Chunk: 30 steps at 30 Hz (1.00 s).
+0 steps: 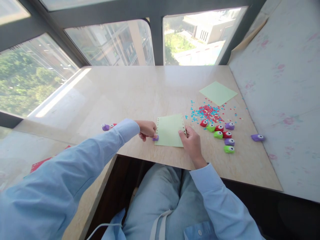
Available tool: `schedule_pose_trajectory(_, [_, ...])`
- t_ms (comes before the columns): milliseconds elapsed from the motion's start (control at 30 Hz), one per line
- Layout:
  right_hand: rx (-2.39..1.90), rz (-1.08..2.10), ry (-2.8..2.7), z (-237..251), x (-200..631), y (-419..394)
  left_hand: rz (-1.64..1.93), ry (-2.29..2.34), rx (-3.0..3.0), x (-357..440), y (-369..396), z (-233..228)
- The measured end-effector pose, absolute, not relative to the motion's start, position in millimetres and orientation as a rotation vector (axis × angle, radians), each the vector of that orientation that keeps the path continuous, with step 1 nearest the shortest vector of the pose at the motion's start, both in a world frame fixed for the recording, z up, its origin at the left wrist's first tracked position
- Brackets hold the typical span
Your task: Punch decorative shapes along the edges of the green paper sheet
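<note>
A pale green sheet of paper point(170, 130) lies near the front edge of the table, with small holes punched along its left and right edges. At its lower left edge sits a purple craft punch point(155, 138). My left hand point(147, 128) is closed, its thumb pressing on top of that punch. My right hand point(192, 142) pinches the paper's right edge, thumb on top and fingers underneath.
Several red, green and purple craft punches point(218, 134) stand at the right, below a pile of red and blue confetti point(210, 112). Another green sheet point(218, 93) lies behind. One purple punch point(258, 137) is by the wall; another point(105, 127) is near my left sleeve.
</note>
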State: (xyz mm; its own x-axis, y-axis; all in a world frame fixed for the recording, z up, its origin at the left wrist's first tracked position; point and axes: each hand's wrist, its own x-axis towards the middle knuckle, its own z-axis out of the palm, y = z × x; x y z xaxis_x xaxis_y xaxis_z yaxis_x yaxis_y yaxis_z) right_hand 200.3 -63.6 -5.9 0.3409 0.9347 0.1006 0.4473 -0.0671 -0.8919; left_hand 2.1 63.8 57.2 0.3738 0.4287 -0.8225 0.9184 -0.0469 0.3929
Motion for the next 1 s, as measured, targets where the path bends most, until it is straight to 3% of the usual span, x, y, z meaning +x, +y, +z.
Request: schedule_pose_trajectory(1000, [-1.645,0.537,-1.265,-14.4,198.4,-61.4,-0.497,1.302,1.668,1.6,64.9,50.2])
